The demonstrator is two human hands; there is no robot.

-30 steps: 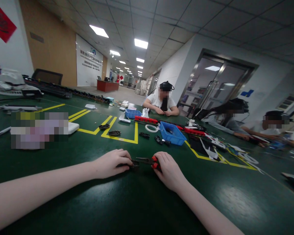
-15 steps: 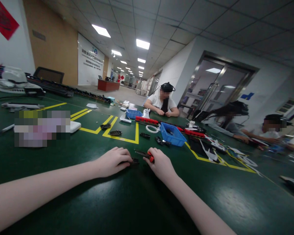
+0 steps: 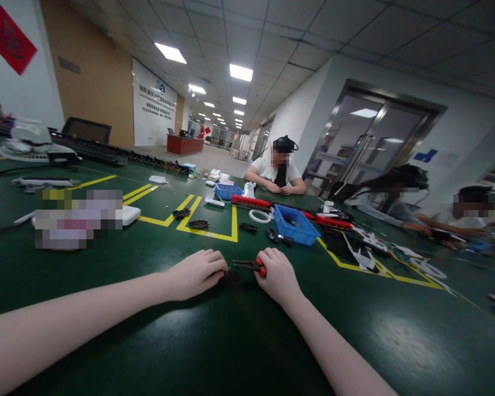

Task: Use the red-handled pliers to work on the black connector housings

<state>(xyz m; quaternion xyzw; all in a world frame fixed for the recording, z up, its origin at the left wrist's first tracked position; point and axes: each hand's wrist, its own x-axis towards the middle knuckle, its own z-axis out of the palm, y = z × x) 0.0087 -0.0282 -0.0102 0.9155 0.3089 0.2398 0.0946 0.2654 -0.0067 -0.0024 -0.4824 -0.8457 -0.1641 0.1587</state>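
In the head view my right hand (image 3: 278,273) is closed around the red-handled long-nose pliers (image 3: 247,265). Their slim dark jaws point left, towards the fingertips of my other hand, with a small gap between. My left hand (image 3: 204,272) is closed in a pinch just above the green tabletop (image 3: 239,330). A tiny thin tip shows at its fingertips, but the rest of what it holds is hidden. Beyond my hands lie several small black parts, among them one black part (image 3: 248,227) and another black part (image 3: 199,224).
A blue bin (image 3: 296,225) with dark items stands ahead to the right, beside a white ring (image 3: 260,216) and red strips (image 3: 250,202). A white box (image 3: 131,215) lies to the left. Across the table sits a person (image 3: 279,170); others work at right.
The dark part that showed under my left fingertips is no longer plainly visible. The pliers have turned slightly more level. The whole view has shifted a little.
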